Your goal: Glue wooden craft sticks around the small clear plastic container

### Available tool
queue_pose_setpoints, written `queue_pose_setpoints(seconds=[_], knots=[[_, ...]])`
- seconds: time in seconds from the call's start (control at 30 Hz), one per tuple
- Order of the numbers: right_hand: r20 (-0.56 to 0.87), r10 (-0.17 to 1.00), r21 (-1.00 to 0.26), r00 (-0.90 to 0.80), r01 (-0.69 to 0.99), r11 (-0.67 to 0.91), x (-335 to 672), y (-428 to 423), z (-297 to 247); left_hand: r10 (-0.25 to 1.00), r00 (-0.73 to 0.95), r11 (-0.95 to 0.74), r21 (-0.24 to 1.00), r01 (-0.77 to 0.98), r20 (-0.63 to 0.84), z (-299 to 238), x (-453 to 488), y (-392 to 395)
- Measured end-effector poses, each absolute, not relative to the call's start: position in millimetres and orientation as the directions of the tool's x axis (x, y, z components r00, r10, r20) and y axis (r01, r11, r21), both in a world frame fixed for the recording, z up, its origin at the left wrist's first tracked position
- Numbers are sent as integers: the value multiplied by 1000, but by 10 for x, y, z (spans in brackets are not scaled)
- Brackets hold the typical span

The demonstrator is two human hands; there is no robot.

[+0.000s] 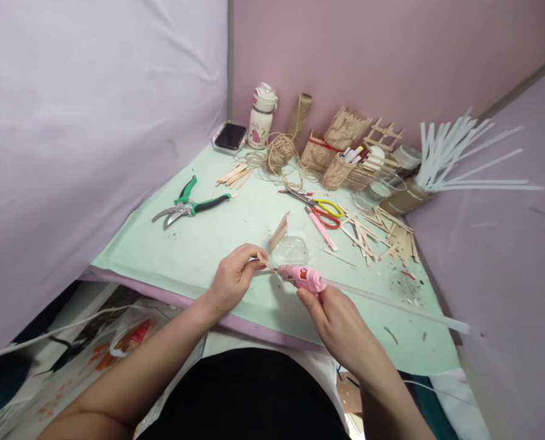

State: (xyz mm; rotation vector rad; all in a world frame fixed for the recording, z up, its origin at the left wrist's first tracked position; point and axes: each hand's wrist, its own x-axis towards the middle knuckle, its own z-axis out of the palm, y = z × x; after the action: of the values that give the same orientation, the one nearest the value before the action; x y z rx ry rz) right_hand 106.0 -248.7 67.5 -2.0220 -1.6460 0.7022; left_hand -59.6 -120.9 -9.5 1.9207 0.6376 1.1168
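My right hand is closed around a pink glue gun, with a long translucent glue stick running out of its back to the right. The gun's nozzle points left, at a small piece of wooden stick pinched between the thumb and fingers of my left hand. Whether the nozzle touches the wood I cannot tell. Just beyond the nozzle lies a clear, glassy-looking dish, and a small panel of wooden sticks stands tilted beside it.
Green-handled pruning shears lie at left. Scissors and a pink pen-like tool are past the dish. Loose wooden sticks spread at right. Behind stand a bottle, twine, stick-built boxes and a bundle of glue sticks.
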Motion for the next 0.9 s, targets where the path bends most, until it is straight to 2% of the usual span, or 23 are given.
queue_pose_setpoints(seconds=[0.27, 0.77, 0.9], knots=[[-130, 982, -688, 135, 701, -187, 1018, -2507, 735, 739, 474, -559, 829, 34, 479, -71, -589, -1211], [-143, 969, -584, 200, 774, -245, 1051, -2516, 674, 745, 479, -547, 836, 39, 465, -65, -595, -1217], [-177, 969, -601, 172, 761, -245, 1064, -2507, 649, 743, 479, -551, 833, 43, 467, -65, -593, -1220]])
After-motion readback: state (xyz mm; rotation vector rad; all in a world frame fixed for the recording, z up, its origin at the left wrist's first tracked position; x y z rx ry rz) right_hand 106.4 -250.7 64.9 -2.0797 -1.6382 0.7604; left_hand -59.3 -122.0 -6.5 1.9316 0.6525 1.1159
